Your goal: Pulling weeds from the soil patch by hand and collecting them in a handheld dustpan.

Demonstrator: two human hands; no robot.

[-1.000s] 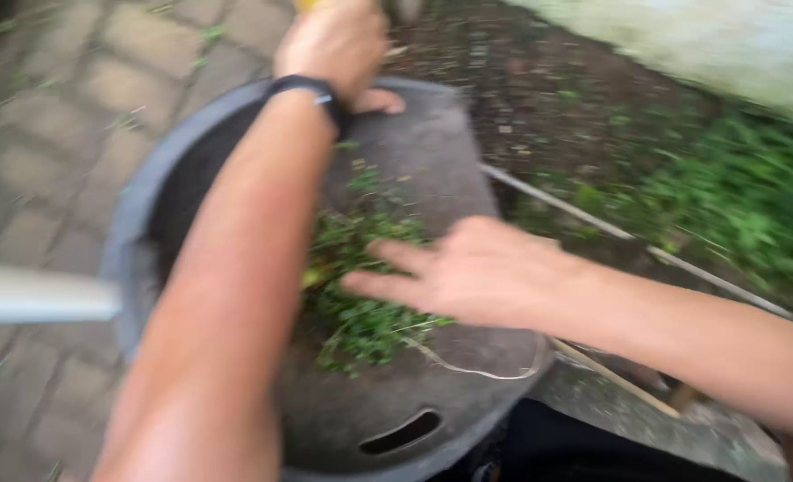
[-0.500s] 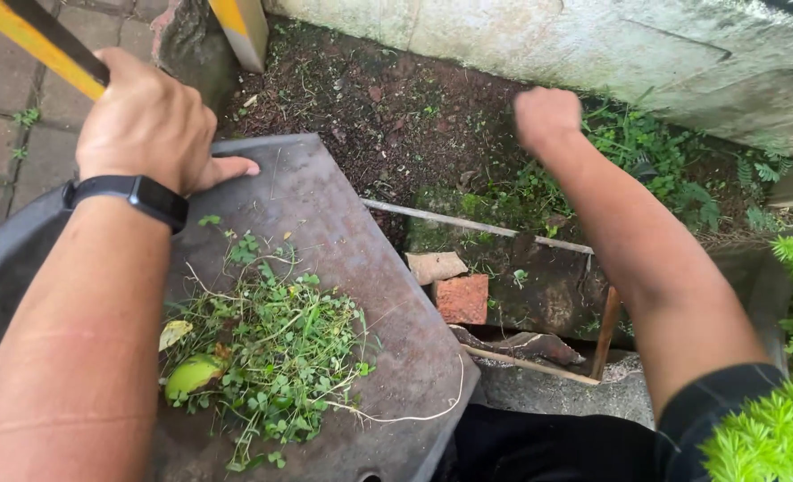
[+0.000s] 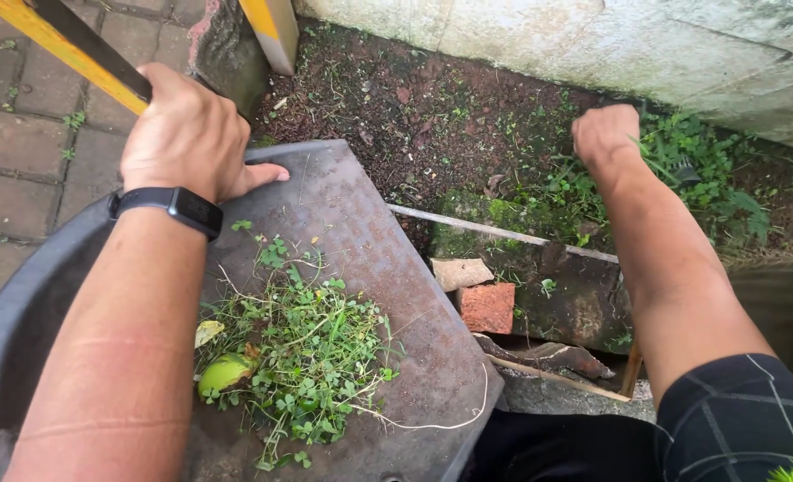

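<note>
Green weeds [image 3: 673,152] grow in a low patch on the dark soil at the foot of the pale wall [image 3: 593,45], at the far right of the head view. Right hand [image 3: 605,134] is curled into a fist at the left edge of that patch, knuckles toward the camera; fingers appear closed on stems, though what they hold is hidden by the hand itself. The patch runs rightward along the wall from the fist, so the growth lies to the right of and beyond the fingers.

Left hand [image 3: 191,134] is well apart from the weeds, across the bare soil. It rests palm down on the far rim of the grey tub [image 3: 388,295] (a black wristband [image 3: 166,207] sits just behind it), thumb spread flat on the surface, the other fingers bent over the edge.

Pulled weeds [image 3: 303,353] lie heaped on the tub, with a small green fruit [image 3: 225,372] at their left edge. Of the two hands, the right is plainly nearer the rooted growth.
</note>
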